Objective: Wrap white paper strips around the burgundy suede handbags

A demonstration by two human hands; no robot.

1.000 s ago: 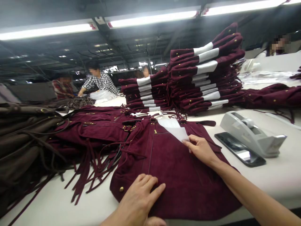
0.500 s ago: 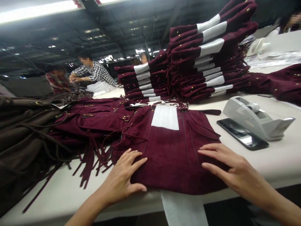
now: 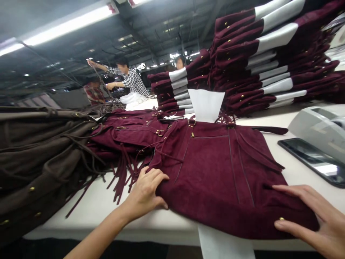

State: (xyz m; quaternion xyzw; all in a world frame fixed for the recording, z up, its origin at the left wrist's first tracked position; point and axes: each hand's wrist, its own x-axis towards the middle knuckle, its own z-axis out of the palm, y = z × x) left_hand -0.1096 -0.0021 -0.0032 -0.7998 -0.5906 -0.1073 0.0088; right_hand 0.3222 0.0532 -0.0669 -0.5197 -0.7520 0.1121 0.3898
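Observation:
A maroon suede bag (image 3: 207,169) lies flat on the white table. My left hand (image 3: 147,189) touches its lower left corner, thumb apart from the fingers. At the bag's lower right corner, my right hand (image 3: 312,216) rests with thumb and fingers spread around the edge, near a small brass stud. One end of a white paper strip (image 3: 206,104) stands up behind the bag's top edge. The strip's other end (image 3: 226,242) hangs over the table's front edge, its middle hidden under the bag.
Tall stacks of maroon bags (image 3: 237,57) with white bands stand behind. Dark brown bags (image 3: 40,151) lie left, beside another maroon bag (image 3: 129,129). A phone (image 3: 309,158) and grey tape dispenser (image 3: 320,129) are right. People work farther back.
The strip's upper end has gone from lying on the bag's front to standing up behind it. My right hand has moved toward the bag's lower right corner. The view has shifted.

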